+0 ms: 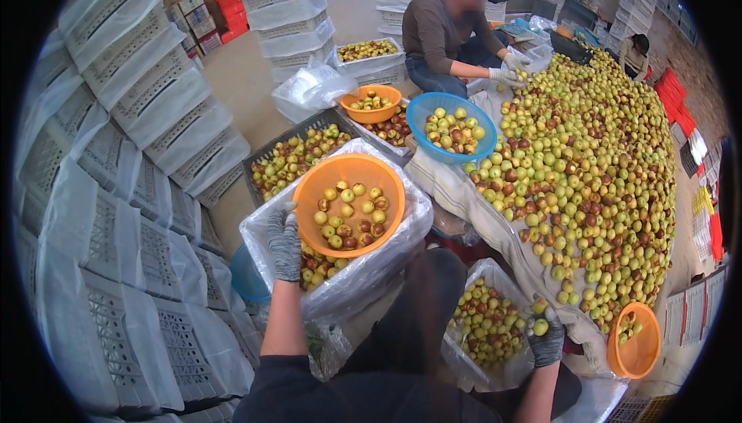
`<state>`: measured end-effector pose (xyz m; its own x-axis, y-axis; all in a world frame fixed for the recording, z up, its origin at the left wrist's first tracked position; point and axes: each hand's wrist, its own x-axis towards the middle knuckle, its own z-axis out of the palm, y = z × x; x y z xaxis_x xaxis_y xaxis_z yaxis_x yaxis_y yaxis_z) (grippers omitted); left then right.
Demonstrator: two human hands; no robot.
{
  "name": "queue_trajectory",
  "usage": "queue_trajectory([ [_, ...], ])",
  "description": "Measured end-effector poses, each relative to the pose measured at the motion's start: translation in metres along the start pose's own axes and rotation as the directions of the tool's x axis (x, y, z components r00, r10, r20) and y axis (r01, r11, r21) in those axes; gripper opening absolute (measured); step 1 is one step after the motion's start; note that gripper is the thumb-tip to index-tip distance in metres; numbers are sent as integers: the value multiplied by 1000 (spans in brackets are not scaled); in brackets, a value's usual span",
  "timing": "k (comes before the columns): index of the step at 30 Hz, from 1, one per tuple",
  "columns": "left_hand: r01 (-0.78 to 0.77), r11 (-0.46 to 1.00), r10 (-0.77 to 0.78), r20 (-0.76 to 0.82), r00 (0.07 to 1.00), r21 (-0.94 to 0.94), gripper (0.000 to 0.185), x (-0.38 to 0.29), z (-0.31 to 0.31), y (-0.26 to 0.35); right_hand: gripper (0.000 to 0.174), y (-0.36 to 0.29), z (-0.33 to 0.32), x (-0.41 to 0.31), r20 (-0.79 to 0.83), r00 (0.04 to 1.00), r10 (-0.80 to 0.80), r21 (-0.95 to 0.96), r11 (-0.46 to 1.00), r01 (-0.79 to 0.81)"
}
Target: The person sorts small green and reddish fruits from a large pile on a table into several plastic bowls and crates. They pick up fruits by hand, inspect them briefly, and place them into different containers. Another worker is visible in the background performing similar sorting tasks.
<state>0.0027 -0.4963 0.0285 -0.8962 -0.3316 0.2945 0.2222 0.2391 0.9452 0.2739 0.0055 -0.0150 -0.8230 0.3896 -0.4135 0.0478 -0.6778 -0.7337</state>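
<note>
My left hand (283, 249), in a grey knit glove, grips the left rim of an orange plastic basin (394, 191). Several green-and-brown jujubes (346, 211) lie loose on its bottom. Beneath the basin is a plastic-lined crate (371, 272) with more jujubes, partly hidden. At the lower right my gloved right hand (546, 339) holds two jujubes (540, 327), one greener and one browner. It hovers by the right edge of another lined crate filled with jujubes (487, 324).
A large heap of jujubes (591, 191) spreads over a cloth (458, 188) to the right. A blue basin (414, 127) and small orange basins (371, 114) stand around. A gloved co-worker (429, 34) sits ahead; another person (635, 57) is far right. Stacked lined crates (145, 81) rise at left.
</note>
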Motion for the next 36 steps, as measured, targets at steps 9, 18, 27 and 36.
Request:
queue_trajectory([
  [9, 115, 979, 104, 898, 427, -168, 40, -126, 124, 120, 39, 14, 138, -3, 343, 931, 127, -299, 954, -20],
  [18, 95, 987, 77, 894, 442, -132, 40, -143, 141, 106, 38, 24, 136, -11, 361, 917, 172, 114, 967, -226],
  [27, -352, 700, 71, 430, 900, 621, 41, -18, 14, 61, 48, 16, 102, 1, 373, 911, 176, 276, 916, -290],
  [36, -339, 671, 37, 427, 903, 659, 43, -17, 27, 49, 55, -14, 86, -2, 320, 938, -136, -718, 611, 334],
])
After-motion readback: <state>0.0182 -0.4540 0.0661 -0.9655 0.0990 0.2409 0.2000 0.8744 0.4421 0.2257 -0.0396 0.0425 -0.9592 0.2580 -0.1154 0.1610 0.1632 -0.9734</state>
